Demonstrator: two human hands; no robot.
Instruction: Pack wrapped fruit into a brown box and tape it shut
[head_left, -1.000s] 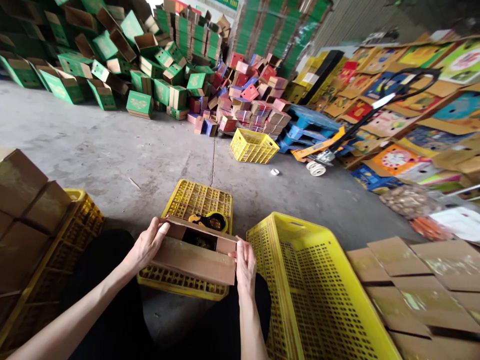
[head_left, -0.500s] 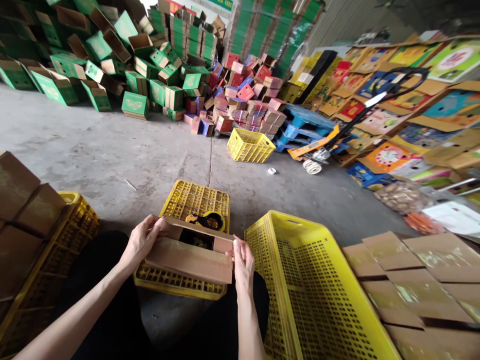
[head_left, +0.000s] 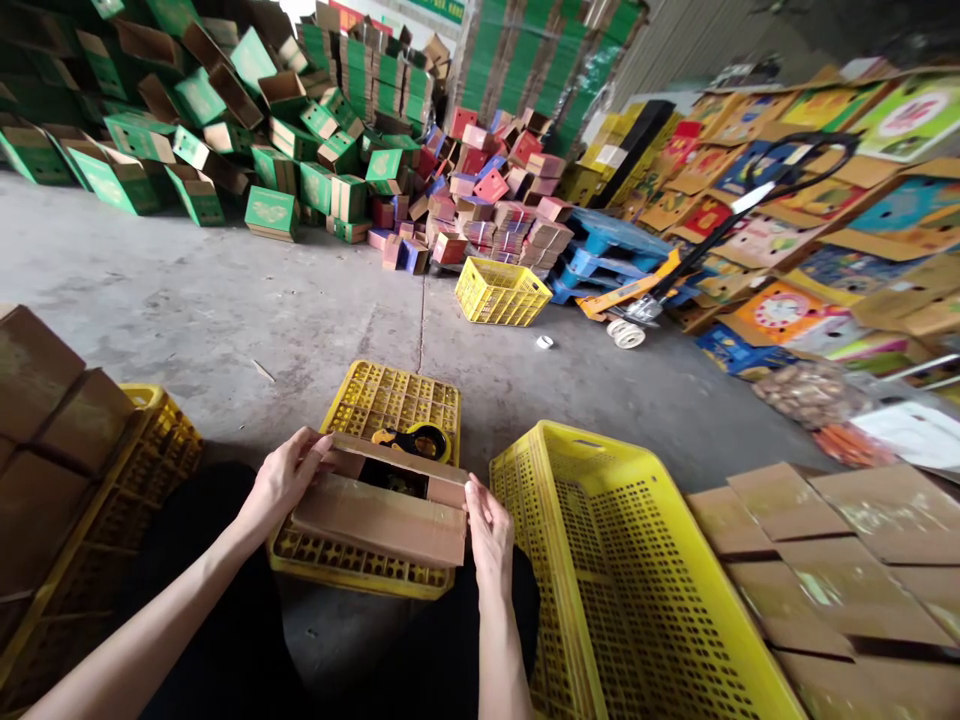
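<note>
A brown cardboard box (head_left: 379, 522) rests on an upturned yellow plastic crate (head_left: 401, 390) between my knees. Its flaps are partly folded in, and a dark gap in the top leaves the contents unclear. My left hand (head_left: 287, 478) grips the box's left end, thumb along the upper flap edge. At the opposite end, the fingers of my right hand (head_left: 489, 522) close on the corner. Just behind the box lies a yellow and black tape dispenser (head_left: 424, 440), partly hidden by the raised flap.
To my right is a large yellow crate (head_left: 637, 560), beside rows of taped cartons (head_left: 832, 560). Cartons (head_left: 45, 400) also fill a crate on my left. Farther off are a small yellow crate (head_left: 502, 292), a pallet jack (head_left: 637, 300) and heaped green boxes (head_left: 270, 212).
My right hand has shifted slightly at the box's right end, its fingers less curled over the front. The box and my left hand stay almost where they were.
</note>
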